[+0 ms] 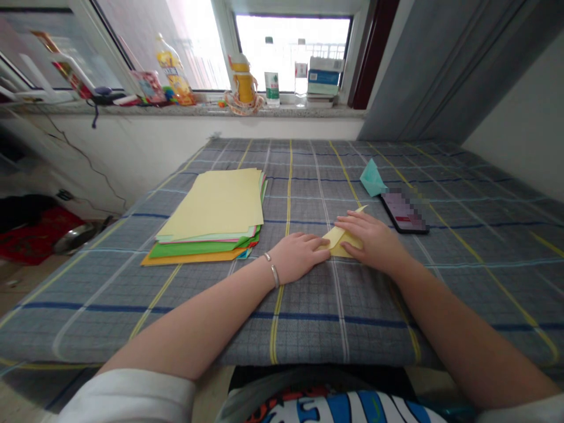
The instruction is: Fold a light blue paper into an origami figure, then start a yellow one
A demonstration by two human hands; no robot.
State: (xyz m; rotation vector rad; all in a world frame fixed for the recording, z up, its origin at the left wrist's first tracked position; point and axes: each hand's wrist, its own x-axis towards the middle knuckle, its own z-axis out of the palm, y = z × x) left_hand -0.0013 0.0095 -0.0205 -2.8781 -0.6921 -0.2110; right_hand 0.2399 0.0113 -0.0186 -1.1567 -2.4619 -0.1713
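Observation:
A small piece of folded yellow paper (337, 237) lies on the checked cloth between my hands. My left hand (299, 255), with a silver bracelet at the wrist, pins its left corner down with the fingertips. Over its right part rests my right hand (369, 239), fingers stretched across the top fold and thumb on the lower layer. Part of the paper is hidden beneath the fingers. Beyond my right hand stands a folded light-blue paper piece (372, 178), touching the corner of a phone (404, 211) whose screen is lit and blurred.
Left of my hands lies a stack of coloured paper (215, 202), yellow on top. The checked tablecloth (308, 329) covers the table. Along the windowsill (211, 110) stand a yellow-labelled bottle (174, 70), a yellow cup (242, 82), clear bottles and a box (325, 76).

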